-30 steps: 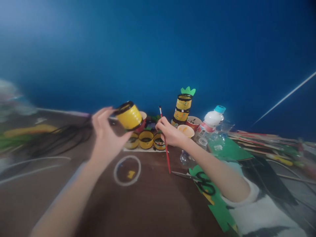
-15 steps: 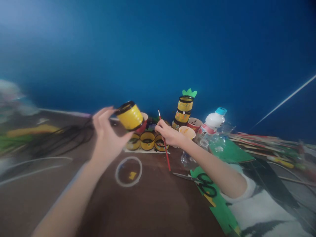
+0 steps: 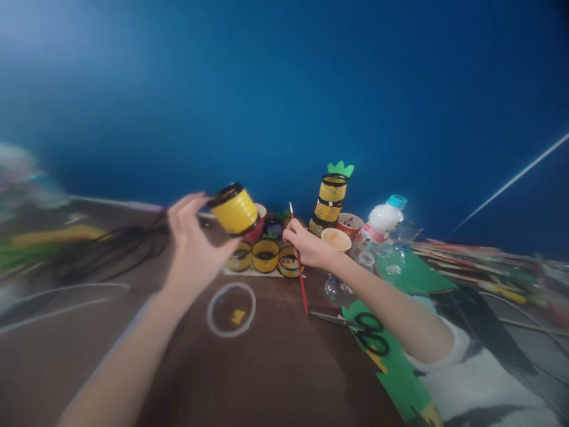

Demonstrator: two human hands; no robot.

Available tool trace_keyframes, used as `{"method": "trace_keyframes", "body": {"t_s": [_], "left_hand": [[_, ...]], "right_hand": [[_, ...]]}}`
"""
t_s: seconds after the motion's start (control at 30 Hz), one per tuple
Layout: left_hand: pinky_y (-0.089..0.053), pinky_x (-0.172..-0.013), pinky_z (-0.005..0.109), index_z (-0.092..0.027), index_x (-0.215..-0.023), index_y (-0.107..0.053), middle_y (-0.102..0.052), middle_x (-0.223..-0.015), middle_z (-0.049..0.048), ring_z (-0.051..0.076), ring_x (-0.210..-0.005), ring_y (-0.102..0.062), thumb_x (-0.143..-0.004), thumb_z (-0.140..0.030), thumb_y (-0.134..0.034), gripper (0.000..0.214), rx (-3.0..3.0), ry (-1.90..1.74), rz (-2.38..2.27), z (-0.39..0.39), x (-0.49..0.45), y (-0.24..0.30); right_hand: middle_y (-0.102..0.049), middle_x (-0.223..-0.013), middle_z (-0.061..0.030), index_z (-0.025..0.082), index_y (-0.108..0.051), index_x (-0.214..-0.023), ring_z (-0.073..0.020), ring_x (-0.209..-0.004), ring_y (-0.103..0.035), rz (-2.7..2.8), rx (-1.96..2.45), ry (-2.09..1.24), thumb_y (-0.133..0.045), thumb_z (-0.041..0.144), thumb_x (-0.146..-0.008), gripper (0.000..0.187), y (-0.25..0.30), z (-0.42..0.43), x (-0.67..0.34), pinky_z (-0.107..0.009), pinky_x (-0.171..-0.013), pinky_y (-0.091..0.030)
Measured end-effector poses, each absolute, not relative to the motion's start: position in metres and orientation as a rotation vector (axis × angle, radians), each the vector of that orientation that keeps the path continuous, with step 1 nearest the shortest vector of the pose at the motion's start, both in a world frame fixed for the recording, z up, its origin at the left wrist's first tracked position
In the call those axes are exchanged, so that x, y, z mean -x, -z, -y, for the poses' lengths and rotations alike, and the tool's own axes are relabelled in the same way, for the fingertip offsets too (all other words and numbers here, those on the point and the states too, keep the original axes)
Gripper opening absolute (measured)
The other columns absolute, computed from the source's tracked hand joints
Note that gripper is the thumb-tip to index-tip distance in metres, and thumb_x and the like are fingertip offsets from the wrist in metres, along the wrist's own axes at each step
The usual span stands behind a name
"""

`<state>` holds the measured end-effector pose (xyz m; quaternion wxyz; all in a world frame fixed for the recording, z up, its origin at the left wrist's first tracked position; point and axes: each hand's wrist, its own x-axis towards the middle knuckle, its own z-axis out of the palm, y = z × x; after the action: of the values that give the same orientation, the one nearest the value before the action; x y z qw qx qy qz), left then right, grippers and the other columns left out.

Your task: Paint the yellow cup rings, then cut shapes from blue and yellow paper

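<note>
Behind the yellow-and-black cylinder [image 3: 235,210], a red paper bowl [image 3: 262,212] is mostly hidden; left of the cylinder, black strands [image 3: 113,248] (material unclear) blur together.

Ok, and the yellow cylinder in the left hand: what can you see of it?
The yellow cylinder is short, with black bands round both ends and a glossy side streaked with highlights. It could be plastic, painted or taped; I can't tell which. The upper end looks open, though its inside is dark. It is tilted, held up off the brown table by the left hand, fingers by the upper rim, thumb near the lower.
</note>
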<state>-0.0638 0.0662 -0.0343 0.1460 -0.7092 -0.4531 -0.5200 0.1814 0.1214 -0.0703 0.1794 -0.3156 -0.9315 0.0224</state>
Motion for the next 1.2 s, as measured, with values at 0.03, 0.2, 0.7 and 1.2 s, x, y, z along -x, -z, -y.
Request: {"method": "trace_keyframes", "body": {"t_s": [0.03, 0.2, 0.7, 1.2], "left_hand": [[-0.045, -0.094, 0.052, -0.017, -0.125, -0.031, -0.036, -0.128, 0.0185, 0.032, -0.121, -0.037, -0.054, -0.019, -0.080, 0.087, 2.046, 1.495, 1.311, -0.066, 0.064, 0.034], [-0.044, -0.096, 0.052, -0.020, -0.127, -0.030, -0.035, -0.129, 0.0173, 0.034, -0.123, -0.037, -0.054, -0.017, -0.079, 0.088, 2.049, 1.527, 1.318, -0.064, 0.064, 0.032], [-0.045, -0.092, 0.056, -0.020, -0.125, -0.031, -0.037, -0.125, 0.0196, 0.035, -0.120, -0.039, -0.058, -0.019, -0.077, 0.081, 2.060, 1.508, 1.320, -0.062, 0.062, 0.032], [-0.039, -0.097, 0.055, -0.024, -0.122, -0.032, -0.037, -0.126, 0.0147, 0.033, -0.121, -0.040, -0.055, -0.015, -0.076, 0.080, 2.101, 1.569, 1.407, -0.061, 0.060, 0.036]], "right_hand": [[-0.036, -0.095, -0.0047, 0.018, -0.042, -0.086, -0.0146, -0.070, -0.039, 2.632, 0.893, -0.067, -0.042, -0.008, -0.063, 0.035, 0.070, -0.121, -0.182, -0.025, -0.054, -0.030], [-0.035, -0.092, -0.0035, 0.018, -0.042, -0.084, -0.0135, -0.067, -0.038, 2.629, 0.900, -0.083, -0.042, -0.008, -0.061, 0.035, 0.072, -0.120, -0.182, -0.024, -0.054, -0.030], [-0.034, -0.089, -0.0036, 0.021, -0.037, -0.078, -0.0144, -0.070, -0.039, 2.490, 0.929, 0.056, -0.040, -0.010, -0.061, 0.035, 0.037, -0.113, -0.199, -0.026, -0.056, -0.035], [-0.031, -0.092, -0.0069, 0.023, -0.038, -0.081, -0.0188, -0.071, -0.041, 2.033, 1.059, 0.348, -0.042, 0.000, -0.075, 0.025, -0.019, -0.112, -0.230, -0.037, -0.059, -0.046]]}}
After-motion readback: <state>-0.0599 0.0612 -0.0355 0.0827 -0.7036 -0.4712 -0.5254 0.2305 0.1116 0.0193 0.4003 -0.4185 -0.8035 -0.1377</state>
